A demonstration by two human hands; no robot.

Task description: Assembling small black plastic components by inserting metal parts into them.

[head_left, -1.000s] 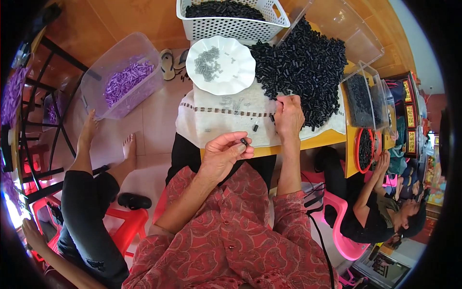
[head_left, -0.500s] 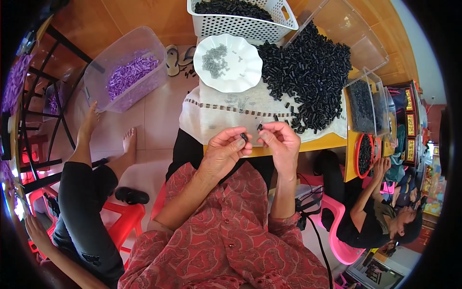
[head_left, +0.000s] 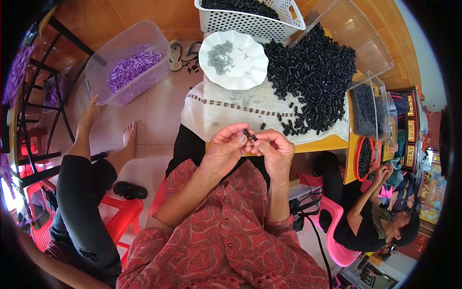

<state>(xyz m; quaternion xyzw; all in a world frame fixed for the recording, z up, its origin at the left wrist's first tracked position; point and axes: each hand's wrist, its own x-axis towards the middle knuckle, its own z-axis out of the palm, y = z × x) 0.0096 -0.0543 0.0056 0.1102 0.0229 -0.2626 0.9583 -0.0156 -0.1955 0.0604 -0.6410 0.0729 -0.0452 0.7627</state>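
My left hand (head_left: 226, 148) and my right hand (head_left: 276, 150) meet at the table's near edge, fingertips together on a small black plastic piece (head_left: 248, 134). Just beyond them lies a white cloth (head_left: 216, 108) with a few loose black pieces and small metal parts. A big heap of black plastic pieces (head_left: 315, 82) covers the right of the table. A white scalloped plate (head_left: 233, 60) holding small grey metal parts stands behind the cloth.
A white perforated basket (head_left: 250, 19) of black pieces stands at the back. Clear tubs (head_left: 368, 108) with black pieces sit at right. A clear bin (head_left: 126, 62) of purple pieces is on the floor at left, near a seated person's legs (head_left: 82, 188). Another person (head_left: 380, 212) works at lower right.
My right hand came back from the table near the black heap and joined my left hand at the table's near edge; both now pinch the small black piece together.
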